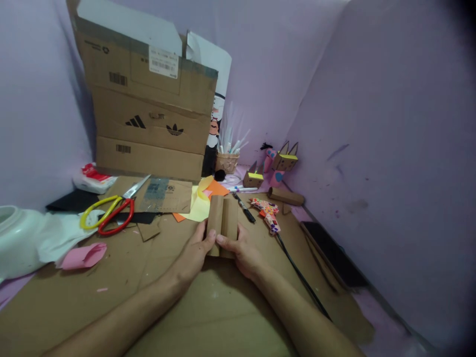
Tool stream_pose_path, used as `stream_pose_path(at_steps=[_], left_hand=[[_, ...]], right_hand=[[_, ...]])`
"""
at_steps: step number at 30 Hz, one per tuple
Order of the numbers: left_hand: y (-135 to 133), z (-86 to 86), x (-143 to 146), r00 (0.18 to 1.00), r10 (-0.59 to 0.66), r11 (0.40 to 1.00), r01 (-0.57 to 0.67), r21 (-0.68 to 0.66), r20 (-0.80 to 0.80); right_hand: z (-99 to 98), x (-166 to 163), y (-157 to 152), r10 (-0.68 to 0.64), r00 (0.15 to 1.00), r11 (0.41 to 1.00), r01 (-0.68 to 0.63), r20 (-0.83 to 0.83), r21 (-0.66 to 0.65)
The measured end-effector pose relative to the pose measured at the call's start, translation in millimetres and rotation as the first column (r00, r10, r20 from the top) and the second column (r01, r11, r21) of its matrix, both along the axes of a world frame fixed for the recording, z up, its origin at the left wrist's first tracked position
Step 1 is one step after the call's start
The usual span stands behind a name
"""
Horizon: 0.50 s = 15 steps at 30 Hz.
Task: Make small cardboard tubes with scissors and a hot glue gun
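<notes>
the left hand (201, 245) grips the left side of a brown cardboard piece (215, 217) with two rounded ridges, and the right hand (246, 251) grips its right side, the thumbs pressed on its front close together. the piece is over the middle of a cardboard sheet (217, 312). a black marker (244, 208) and a patterned glue gun (268, 214) lie to its right; scissors (122, 199) lie well apart on the left, near a pink paper roll (80, 257).

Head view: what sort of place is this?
Probably a craft workspace: red-and-yellow scissors, what looks like a corded glue gun and coloured paper lie around the handheld cardboard.
</notes>
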<state>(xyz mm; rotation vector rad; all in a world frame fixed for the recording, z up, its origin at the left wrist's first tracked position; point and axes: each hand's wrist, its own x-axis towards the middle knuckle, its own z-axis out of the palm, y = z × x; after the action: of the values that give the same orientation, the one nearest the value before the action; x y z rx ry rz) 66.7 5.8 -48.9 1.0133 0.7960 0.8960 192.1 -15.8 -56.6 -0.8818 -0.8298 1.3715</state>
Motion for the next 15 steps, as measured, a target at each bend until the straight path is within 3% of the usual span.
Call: stream_pose_path(at_steps=[7,15], left_hand=[[6.7,-1.0,-1.4,0.999,-0.04,0.999,0.04,-0.01,0.007],[8.5,1.0,-0.7,0.998,0.067,0.996,-0.067,-0.054,0.003]], right_hand=[[0.4,0.4,0.9,0.038,0.998,0.998,-0.041,-0.056,-0.056],[-2.2,1.2,2.6,0.085,0.995,0.991,-0.091,-0.06,-0.101]])
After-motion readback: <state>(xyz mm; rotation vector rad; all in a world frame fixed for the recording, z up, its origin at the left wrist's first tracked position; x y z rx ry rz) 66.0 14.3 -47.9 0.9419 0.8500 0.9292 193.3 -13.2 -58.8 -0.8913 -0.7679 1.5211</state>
